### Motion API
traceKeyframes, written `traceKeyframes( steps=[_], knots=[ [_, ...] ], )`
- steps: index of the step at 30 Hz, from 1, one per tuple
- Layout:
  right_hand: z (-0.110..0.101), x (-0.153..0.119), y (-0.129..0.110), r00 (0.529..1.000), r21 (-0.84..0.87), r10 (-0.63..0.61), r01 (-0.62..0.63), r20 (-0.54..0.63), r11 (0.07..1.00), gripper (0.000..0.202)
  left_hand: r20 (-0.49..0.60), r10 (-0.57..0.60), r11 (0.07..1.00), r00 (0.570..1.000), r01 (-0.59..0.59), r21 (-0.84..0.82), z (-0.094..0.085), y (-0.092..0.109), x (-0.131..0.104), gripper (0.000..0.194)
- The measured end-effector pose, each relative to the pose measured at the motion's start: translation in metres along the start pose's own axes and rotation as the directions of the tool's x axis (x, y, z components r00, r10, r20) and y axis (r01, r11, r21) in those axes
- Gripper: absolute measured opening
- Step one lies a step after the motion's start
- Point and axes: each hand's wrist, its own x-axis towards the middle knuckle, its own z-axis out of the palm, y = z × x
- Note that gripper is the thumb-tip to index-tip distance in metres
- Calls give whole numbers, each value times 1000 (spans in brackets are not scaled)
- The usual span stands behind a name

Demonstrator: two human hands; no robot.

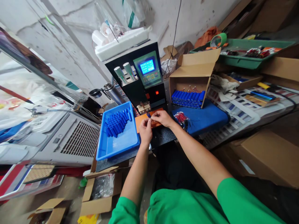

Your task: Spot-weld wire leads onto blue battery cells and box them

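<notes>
My left hand (145,128) and my right hand (162,118) meet at the front of a black spot welder (140,90), fingertips pinched and almost touching. Between them shows the end of a small blue battery cell (149,114), just below the welding electrodes (145,107). My left fingers appear closed on this cell. What the right fingers pinch is too small to make out. Under both hands lies an orange pad (140,119). To the left, a blue tray (121,145) holds many blue cells (116,123). Red and white wire leads (181,118) lie in a bundle to the right.
An open cardboard box (193,63) with stacked, wired blue cells (188,98) stands right of the welder. A steel flask (113,93) is behind the tray. Further right sits a green tray (252,63); at left, a grey slatted machine (78,137). Cartons (98,208) lie below.
</notes>
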Motion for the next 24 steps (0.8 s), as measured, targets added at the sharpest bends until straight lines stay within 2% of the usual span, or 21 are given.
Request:
traceKeyframes(
  steps=[5, 7, 10, 12, 14, 19, 21, 24],
  knots=[
    [1, -1, 1, 1000, 19, 20, -20, -7, 1000, 32, 9, 3, 1000, 1000, -3, -8, -3, -3, 0, 25],
    [1, -1, 0, 1000, 17, 15, -15, -18, 1000, 32, -27, 20, 1000, 999, -20, -18, -5, -3, -1, 24],
    [1, -2, -1, 999, 20, 11, -10, -48, 1000, 32, -74, 130, 988, 989, -122, 98, -11, -3, -4, 19],
    [1, -2, -1, 997, 43, 19, -16, -77, 999, 31, -33, 231, 949, 972, -218, 228, -14, -4, -3, 14],
    [1, -2, -1, 993, 80, 29, -21, -111, 997, 31, 48, 284, 911, 958, -285, 297, -16, -6, -1, 13],
    [2, -2, -3, 981, 164, 42, -10, -191, 986, 26, 288, 253, 899, 923, -335, 282, -15, -15, 9, 31],
    [2, -1, -3, 978, 172, 36, 0, -206, 985, 25, 308, 258, 890, 916, -349, 293, -15, -20, 12, 37],
    [3, -1, -4, 975, 159, 35, 1, -222, 987, 25, 272, 235, 903, 933, -313, 294, -15, -25, 12, 42]
  ],
)
